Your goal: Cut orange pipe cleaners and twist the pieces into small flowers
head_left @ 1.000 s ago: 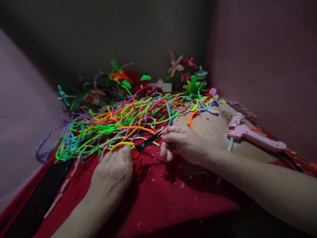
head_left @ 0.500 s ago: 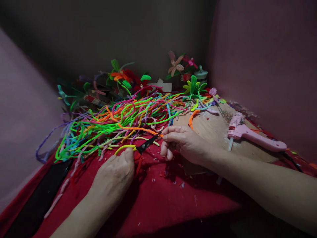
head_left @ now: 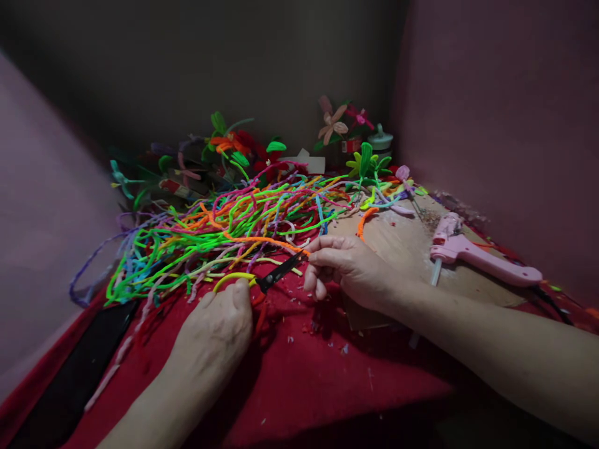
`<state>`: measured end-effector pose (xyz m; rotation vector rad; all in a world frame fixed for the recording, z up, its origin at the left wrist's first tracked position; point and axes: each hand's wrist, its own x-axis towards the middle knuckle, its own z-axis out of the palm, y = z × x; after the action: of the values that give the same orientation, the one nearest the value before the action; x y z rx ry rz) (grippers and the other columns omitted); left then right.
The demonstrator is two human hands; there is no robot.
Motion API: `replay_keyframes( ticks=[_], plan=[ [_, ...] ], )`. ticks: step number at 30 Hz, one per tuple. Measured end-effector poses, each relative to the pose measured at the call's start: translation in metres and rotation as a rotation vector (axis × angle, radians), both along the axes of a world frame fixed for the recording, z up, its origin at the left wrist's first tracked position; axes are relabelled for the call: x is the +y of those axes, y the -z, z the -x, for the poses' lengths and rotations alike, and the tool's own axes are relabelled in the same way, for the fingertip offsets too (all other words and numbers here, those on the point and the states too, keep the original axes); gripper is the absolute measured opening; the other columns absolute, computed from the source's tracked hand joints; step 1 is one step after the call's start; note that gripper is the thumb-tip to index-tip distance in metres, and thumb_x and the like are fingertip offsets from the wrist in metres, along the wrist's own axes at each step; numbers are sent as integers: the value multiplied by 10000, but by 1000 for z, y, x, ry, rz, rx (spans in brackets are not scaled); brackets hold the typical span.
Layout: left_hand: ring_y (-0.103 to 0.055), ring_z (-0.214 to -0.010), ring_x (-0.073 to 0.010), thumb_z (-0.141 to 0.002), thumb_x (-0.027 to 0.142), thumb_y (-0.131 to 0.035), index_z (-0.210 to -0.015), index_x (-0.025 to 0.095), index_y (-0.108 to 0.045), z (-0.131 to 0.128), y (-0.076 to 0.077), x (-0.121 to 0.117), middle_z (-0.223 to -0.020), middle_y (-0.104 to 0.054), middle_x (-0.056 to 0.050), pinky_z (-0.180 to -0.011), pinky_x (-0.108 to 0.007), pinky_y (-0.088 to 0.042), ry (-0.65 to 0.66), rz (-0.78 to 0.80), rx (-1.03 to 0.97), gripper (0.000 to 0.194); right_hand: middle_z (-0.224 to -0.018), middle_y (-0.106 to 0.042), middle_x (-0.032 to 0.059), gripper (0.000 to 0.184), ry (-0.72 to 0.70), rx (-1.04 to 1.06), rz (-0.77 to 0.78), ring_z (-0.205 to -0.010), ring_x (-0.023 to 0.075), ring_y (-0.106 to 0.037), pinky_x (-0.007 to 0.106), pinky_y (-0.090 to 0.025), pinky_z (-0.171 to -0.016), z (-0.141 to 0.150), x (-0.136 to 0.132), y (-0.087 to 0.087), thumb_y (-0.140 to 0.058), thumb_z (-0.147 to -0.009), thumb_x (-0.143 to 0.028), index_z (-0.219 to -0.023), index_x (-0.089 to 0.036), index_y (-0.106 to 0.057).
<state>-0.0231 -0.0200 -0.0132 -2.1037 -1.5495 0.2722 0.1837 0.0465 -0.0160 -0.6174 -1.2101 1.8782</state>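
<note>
My left hand [head_left: 218,324] is wrapped round the yellow handle of a pair of scissors [head_left: 278,274] with dark blades. The blades point right and meet an orange pipe cleaner [head_left: 262,241] close to its end. Thumb and fingertips of my right hand [head_left: 344,265] pinch that end beside the blade tips. From there the orange pipe cleaner runs left into a large tangled pile of pipe cleaners [head_left: 187,240] in green, pink, orange, blue and purple. The pinched tip itself is mostly hidden by my fingers.
A pink glue gun [head_left: 482,252] lies on a brown board [head_left: 397,249] at the right. Pipe-cleaner flowers [head_left: 333,125] stand at the back near a lidded jar [head_left: 380,138]. A long black object [head_left: 88,368] lies at the left on the red cloth [head_left: 299,386], which has small scraps on it.
The scissor blades look slightly more closed on the orange pipe cleaner, and my left hand has shifted a little to the left. My right hand holds almost the same place.
</note>
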Motion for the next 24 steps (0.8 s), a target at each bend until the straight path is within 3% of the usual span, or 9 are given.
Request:
replay_keyframes(
  ticks=[9,24],
  plan=[
    [-573,-527,-217,-799,17,-341,-803,116,-548,3,3,-1,-597,-568,-65,-568,-331,-453,103,-111,22,230,-535,-637,4,52,7,-28,-29,-405,93,-532,202,-410,-434,0,-1,1,-493,-747,-126,-722,-160,-523],
    [-534,-482,-218,-778,7,-348,-741,125,-561,2,2,-5,-552,-530,-57,-538,-338,-448,134,-166,65,246,-525,-614,-18,31,65,-129,-79,-395,90,-506,210,-392,-420,0,-4,-3,-508,-731,-150,-714,-170,-493]
  ],
)
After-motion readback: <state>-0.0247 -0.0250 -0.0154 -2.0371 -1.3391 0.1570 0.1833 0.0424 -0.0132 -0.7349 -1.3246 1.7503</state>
